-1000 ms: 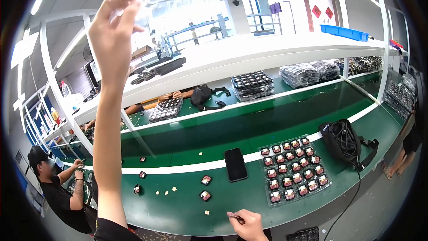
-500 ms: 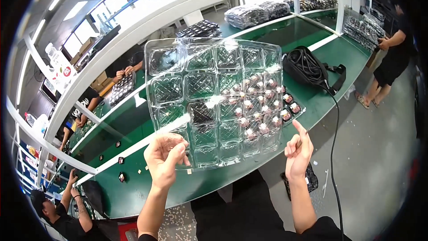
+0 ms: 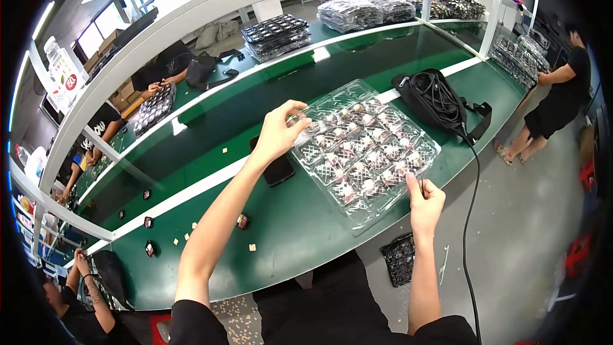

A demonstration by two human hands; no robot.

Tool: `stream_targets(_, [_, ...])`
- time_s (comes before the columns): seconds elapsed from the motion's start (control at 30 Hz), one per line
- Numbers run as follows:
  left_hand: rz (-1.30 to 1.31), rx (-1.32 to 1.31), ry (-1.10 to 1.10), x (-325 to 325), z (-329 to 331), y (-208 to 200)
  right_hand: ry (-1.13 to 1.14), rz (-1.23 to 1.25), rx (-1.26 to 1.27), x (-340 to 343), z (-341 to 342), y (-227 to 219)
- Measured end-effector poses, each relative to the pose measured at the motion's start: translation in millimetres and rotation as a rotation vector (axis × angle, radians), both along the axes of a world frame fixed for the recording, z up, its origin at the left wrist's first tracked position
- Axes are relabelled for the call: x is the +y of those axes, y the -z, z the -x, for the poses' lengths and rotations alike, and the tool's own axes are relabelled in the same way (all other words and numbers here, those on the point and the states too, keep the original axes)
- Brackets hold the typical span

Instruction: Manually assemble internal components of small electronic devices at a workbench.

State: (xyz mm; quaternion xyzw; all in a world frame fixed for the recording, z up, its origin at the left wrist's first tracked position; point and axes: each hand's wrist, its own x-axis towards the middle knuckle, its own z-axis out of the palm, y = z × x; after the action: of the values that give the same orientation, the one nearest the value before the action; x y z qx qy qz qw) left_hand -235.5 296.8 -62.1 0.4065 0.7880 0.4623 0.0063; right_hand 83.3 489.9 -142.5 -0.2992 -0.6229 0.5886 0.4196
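Note:
A clear plastic compartment tray point(image 3: 362, 220) lies low over rows of small dark parts with pinkish-white tops point(image 3: 367, 144), which show through it. My left hand point(image 3: 281, 131) is closed on the tray's left edge, fingers bent over the rim. At the near right edge, my right hand point(image 3: 426, 204) pinches the rim between thumb and curled fingers. Whether the tray rests fully on the parts, I cannot tell. Beside my left forearm lies a black phone-like slab point(image 3: 278, 170), partly hidden by it.
A black bag point(image 3: 434, 99) with a coiled cable sits right of the tray on the green bench point(image 3: 294, 243). Several loose parts point(image 3: 151, 248) lie leftward. Tray stacks point(image 3: 276, 37) stand behind. A dark tray point(image 3: 399, 260) is on the floor. Other people work at left and right.
The clear tray has come down and away from me over the parts. My left hand moved forward with it, and my right hand, apart from it before, has closed on its edge.

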Motion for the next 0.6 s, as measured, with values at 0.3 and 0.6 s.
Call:
stream_targets(0.3, [0.153,0.081,-0.016,81,41,54,0.223,-0.427,-0.555,-11,21,-16])
stream_targets(0.6, [0.145,0.073,-0.031,71,36,60,0.199,-0.387,-0.471,-14,20,-13])
